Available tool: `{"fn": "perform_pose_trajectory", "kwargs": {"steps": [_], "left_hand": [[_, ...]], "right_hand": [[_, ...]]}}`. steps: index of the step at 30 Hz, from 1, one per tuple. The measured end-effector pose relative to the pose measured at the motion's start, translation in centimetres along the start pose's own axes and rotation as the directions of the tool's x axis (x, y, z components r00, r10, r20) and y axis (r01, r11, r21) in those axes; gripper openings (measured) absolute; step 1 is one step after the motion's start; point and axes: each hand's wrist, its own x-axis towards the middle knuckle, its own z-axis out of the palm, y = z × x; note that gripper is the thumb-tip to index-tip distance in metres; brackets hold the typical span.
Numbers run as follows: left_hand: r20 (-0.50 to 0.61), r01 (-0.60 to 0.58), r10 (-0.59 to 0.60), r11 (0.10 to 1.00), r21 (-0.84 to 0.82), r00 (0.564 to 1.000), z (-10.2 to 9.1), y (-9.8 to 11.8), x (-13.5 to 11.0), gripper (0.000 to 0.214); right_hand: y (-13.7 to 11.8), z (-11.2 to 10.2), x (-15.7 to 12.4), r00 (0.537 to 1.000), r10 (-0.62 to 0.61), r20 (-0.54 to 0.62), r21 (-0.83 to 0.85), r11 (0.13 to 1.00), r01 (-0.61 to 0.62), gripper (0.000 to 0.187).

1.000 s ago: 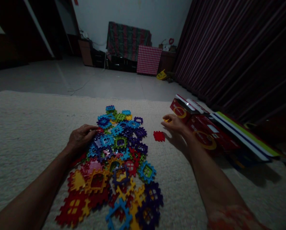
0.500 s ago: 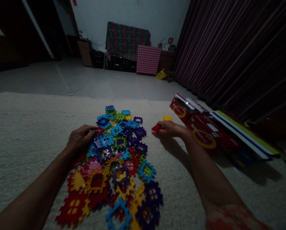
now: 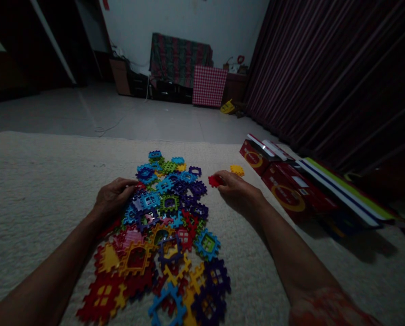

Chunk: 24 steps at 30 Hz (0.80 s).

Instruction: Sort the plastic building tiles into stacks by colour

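Note:
A heap of colourful interlocking plastic tiles lies between my hands on the pale mat. At its left edge, my left hand pinches a red tile, mostly covered by the fingers and the neighbouring pieces. Right of the heap, my right hand grips another red tile by its right side, just above the mat. A yellow tile lies alone behind that hand. Nearer to me are a red window tile, a purple one and a light blue frame.
Red boxes with open flaps stand on the right of the mat. Past its far edge stretches a tiled floor. Beyond are a low cabinet with a checked cloth and, to the right, a dark striped curtain.
My right hand has shifted slightly left toward the heap with its red tile, leaving more of the yellow tile in sight. My left hand stays nearly still.

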Motion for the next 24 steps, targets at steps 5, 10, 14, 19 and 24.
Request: {"fn": "perform_pose_trajectory", "kwargs": {"steps": [5,10,14,19,24], "left_hand": [[-0.008,-0.004,0.004,1.0,-0.002,1.0,0.1,-0.1,0.0,0.033],[-0.014,-0.005,0.005,1.0,-0.003,1.0,0.1,-0.1,0.1,0.033],[-0.011,-0.012,0.012,1.0,0.005,1.0,0.1,-0.3,0.1,0.036],[-0.009,-0.009,0.009,1.0,0.022,1.0,0.1,-0.4,0.2,0.037],[-0.03,-0.025,0.026,0.999,0.039,0.999,0.1,-0.2,0.2,0.038]], "right_hand": [[0.1,-0.5,0.3,0.996,0.001,0.094,0.005,1.0,-0.002,0.027],[0.9,0.1,1.1,0.985,0.014,-0.17,-0.065,0.998,-0.025,0.033],[2.0,0.7,2.5,0.99,0.028,-0.14,-0.148,0.988,-0.049,0.03],[2.8,1.1,3.3,0.991,0.025,-0.135,-0.144,0.989,-0.045,0.031],[2.9,1.3,3.5,0.993,0.003,-0.119,-0.169,0.985,-0.023,0.032]]}}
